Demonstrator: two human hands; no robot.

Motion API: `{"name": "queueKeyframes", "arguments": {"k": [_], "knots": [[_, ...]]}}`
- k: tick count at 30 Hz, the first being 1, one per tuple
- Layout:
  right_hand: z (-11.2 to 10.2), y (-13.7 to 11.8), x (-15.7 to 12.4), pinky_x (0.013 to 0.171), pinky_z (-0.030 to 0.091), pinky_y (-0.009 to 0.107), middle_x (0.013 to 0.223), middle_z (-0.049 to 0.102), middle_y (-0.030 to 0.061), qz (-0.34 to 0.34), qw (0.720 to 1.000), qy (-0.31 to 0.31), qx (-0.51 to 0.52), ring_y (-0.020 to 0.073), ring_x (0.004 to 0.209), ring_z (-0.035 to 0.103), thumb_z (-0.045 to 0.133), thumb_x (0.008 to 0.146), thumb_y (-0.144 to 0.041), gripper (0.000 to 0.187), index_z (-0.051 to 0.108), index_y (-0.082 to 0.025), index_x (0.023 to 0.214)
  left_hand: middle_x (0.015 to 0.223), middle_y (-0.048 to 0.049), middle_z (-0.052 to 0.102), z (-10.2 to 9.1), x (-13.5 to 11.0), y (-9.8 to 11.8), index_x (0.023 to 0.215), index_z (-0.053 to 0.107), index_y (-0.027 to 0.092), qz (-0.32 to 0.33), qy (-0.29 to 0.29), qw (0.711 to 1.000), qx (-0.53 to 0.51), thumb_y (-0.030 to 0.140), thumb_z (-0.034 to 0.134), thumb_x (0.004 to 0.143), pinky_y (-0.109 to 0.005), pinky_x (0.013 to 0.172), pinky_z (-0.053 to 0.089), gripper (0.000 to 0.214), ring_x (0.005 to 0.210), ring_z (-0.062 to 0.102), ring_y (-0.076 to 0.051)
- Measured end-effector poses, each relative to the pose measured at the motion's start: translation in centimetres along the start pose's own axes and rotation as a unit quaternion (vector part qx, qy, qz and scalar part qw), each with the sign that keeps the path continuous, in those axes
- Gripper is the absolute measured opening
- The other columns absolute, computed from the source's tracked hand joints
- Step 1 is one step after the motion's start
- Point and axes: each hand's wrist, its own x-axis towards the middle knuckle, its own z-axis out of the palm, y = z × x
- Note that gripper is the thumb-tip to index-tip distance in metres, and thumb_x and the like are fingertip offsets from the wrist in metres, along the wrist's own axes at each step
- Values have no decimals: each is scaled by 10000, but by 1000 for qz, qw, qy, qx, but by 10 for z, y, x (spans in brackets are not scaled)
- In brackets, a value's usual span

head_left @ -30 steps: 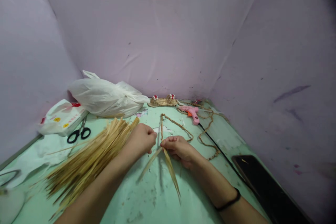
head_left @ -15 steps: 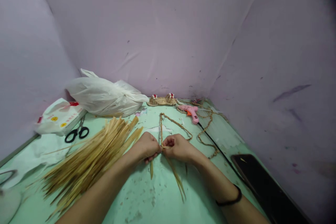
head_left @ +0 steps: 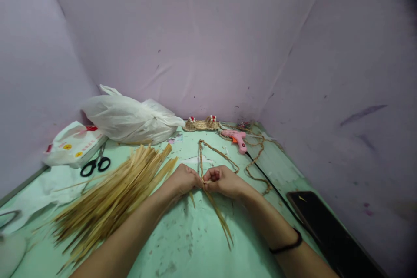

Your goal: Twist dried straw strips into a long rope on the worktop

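Observation:
Both hands meet at the near end of a thin braided straw cord (head_left: 201, 156), which runs away from me, bends at the far side and comes back to the right. My left hand (head_left: 186, 180) is closed, its thumb and finger pinching straw at the end of the braid. Opposite it, my right hand (head_left: 221, 180) pinches the same spot from the right. Loose straw strands (head_left: 221, 219) hang toward me from between the hands. A bundle of dry straw (head_left: 114, 200) lies left of my left hand.
A pink glue gun (head_left: 239, 139) with a black cord lies behind my right hand. Black-handled scissors (head_left: 95, 166), a white box (head_left: 78, 143) and a white plastic bag (head_left: 133, 119) are at the left. A woven straw piece (head_left: 202, 125) sits by the wall; a dark phone-like slab (head_left: 325, 226) lies right.
My left hand has shifted slightly right, closer against my right hand. The strand below it has moved right and shows less. The right hand has hardly moved.

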Motion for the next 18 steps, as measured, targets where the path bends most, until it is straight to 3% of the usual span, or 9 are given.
{"name": "queueKeyframes", "arguments": {"k": [6, 11, 14, 16, 18], "knots": [[1, -10, -10, 419, 248, 176, 443, 493, -48, 33, 999, 14, 13, 32, 410, 356, 658, 531, -197, 138, 545, -121, 549, 356, 69, 343, -2, 4, -6, 434, 519, 122, 35, -8, 999, 14, 103, 509, 503, -187, 397, 172, 72, 384, 247, -38], [3, -11, -12, 361, 127, 189, 350, 382, -86, 60, 997, 40, 12, 14, 329, 232, 679, 530, -245, 188, 543, -123, 572, 371, 70, 261, -7, 1, -9, 424, 464, 134, 98, -38, 990, 98, 204, 534, 552, -208, 411, 138, 162, 405, 200, -40], [5, -12, -10, 357, 118, 191, 332, 368, -87, 73, 996, 43, 18, 12, 319, 219, 656, 531, -218, 151, 544, -118, 549, 379, 53, 335, -14, -1, -8, 456, 520, 128, 105, -66, 980, 153, 196, 501, 556, -208, 419, 192, 123, 406, 268, -54], [6, -13, -11, 357, 132, 190, 332, 386, -79, 81, 995, 48, 20, 13, 319, 227, 644, 531, -197, 130, 542, -116, 531, 413, 24, 440, -27, -1, -5, 484, 571, 122, 105, -41, 973, 202, 166, 491, 535, -207, 444, 251, 105, 431, 362, -77], [8, -15, -12, 358, 139, 191, 333, 400, -74, 88, 994, 59, 21, 15, 318, 229, 640, 534, -185, 119, 543, -118, 530, 478, -2, 521, -46, 1, 0, 525, 612, 124, 120, 44, 961, 246, 147, 488, 526, -208, 472, 288, 126, 482, 438, -101]]}}
